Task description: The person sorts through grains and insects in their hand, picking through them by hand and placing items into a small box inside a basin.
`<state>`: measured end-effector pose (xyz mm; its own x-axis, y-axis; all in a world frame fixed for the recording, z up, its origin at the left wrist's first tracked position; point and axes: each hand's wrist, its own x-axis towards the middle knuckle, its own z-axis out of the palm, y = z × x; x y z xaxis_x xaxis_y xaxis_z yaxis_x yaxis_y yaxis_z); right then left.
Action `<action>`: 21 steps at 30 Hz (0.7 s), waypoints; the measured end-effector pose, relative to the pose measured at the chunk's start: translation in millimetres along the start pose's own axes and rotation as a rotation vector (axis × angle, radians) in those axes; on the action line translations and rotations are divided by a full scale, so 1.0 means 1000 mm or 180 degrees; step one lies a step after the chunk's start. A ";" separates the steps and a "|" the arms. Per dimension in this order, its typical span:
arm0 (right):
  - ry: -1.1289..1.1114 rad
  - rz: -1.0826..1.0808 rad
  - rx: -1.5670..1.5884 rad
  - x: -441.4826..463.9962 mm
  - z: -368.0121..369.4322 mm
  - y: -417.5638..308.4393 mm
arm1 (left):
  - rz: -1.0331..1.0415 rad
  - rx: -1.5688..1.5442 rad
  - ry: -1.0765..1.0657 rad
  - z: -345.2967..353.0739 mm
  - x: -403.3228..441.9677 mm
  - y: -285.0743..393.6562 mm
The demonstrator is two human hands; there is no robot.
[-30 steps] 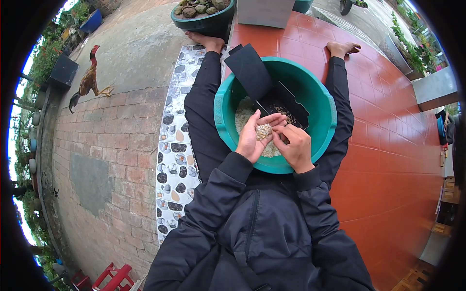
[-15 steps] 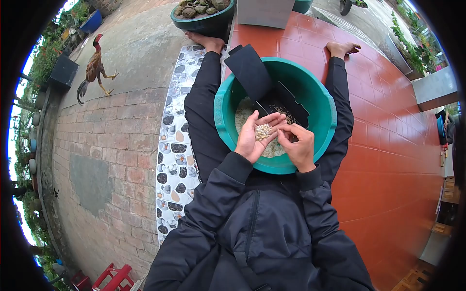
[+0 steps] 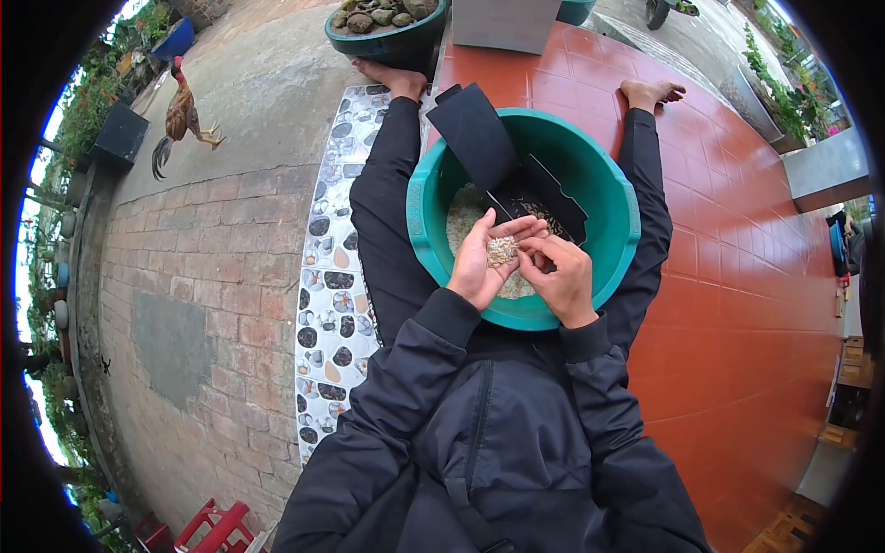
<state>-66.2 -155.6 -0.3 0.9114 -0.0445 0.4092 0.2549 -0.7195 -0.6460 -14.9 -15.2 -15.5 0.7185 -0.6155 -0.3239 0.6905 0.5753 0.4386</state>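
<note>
Palm up, my left hand (image 3: 473, 272) cups a small heap of pale rice grains (image 3: 502, 251) above a green plastic basin (image 3: 624, 221). The thumb and fingers of my right hand (image 3: 562, 279) are pinched together at the edge of that palm; whatever sits between the tips is too small to make out. Loose rice (image 3: 461, 223) lies on the basin's floor, partly covered by my hands. An open black box (image 3: 472, 135) rests in the basin with its lid raised, and darker grains (image 3: 536, 210) are inside it.
The basin stands between my outstretched legs. A planter of stones (image 3: 385, 20) is by my left foot. Red tiles (image 3: 728, 313) spread to the right, brick paving (image 3: 184, 244) to the left. A rooster (image 3: 182, 109) is on the concrete; a red plastic stool (image 3: 217, 527) is at lower left.
My right hand has shifted slightly left, closer in over the left palm. The left hand stays about where it was. The rooster has changed its stance and moved its head a little.
</note>
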 end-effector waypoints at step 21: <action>-0.0138 -0.0184 -0.0178 0.000 0.000 -0.002 | -0.0002 0.0180 0.0096 -0.001 0.001 -0.001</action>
<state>-66.9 -154.2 1.4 0.9091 0.0276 0.4156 0.2902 -0.7576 -0.5847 -14.6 -15.8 -16.8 0.7208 -0.5989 -0.3489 0.6858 0.5430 0.4846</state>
